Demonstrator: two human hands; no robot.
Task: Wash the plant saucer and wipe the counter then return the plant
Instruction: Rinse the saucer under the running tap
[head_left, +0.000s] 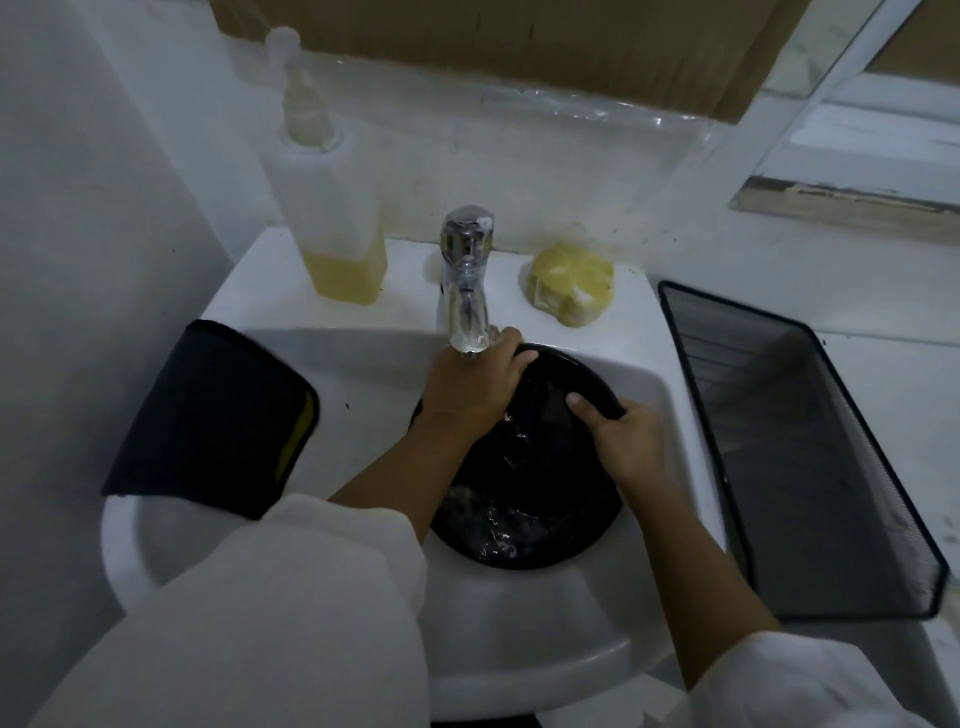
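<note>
A round black plant saucer (540, 499) sits tilted inside the white sink (519, 634), wet, with water running over it from the chrome tap (465, 280). My left hand (475, 387) grips the saucer's far rim just under the tap spout. My right hand (626, 436) grips the right rim, thumb inside the dish. Both forearms come out of white sleeves. The plant is not in view.
A dark folded cloth (208, 421) with a yellow edge lies over the sink's left rim. A soap dispenser (332, 208) with yellow liquid and a yellow sponge (569, 286) stand behind the basin. A black mesh tray (810, 457) sits on the counter to the right.
</note>
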